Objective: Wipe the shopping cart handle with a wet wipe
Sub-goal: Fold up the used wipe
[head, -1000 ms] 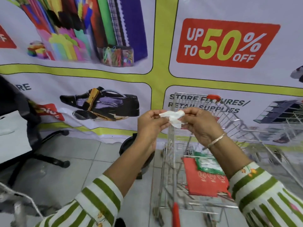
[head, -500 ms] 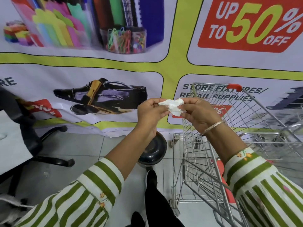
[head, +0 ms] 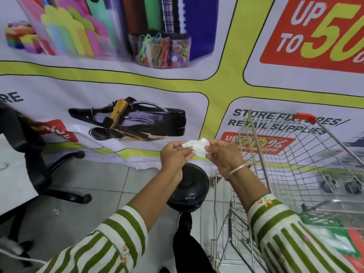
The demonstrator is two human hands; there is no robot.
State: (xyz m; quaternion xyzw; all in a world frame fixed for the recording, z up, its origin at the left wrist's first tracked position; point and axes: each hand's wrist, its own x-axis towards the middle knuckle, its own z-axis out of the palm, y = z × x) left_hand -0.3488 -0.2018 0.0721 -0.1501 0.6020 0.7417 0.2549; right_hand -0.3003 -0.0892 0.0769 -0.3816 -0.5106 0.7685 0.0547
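Just left of the silver wire shopping cart [head: 291, 164], a crumpled white wet wipe [head: 198, 146] is held in the air between two hands. One end of it is pinched by the fingertips of the left hand [head: 175, 156], the other by the fingertips of the right hand [head: 224, 154], so that the wipe is bunched between the two grips and hangs slightly below them on the right hand's side. Both hands are closed on the wipe and on nothing else. A thin metal bangle [head: 238, 168] is worn on the right wrist, and green-and-white striped sleeves [head: 291, 239] cover both forearms. The wipe is kept clear of the cart (no part of it touches the wire). A red plastic cap [head: 305, 117] is seen on the cart's far top rim, well apart from the wipe. Behind the cart hangs a printed sale banner [head: 122, 83]. Left of the cart, below the hands, a round black glossy object [head: 188, 192] stands on the grey tiled floor [head: 82, 219], and further left a black office chair [head: 29, 154] is seen.
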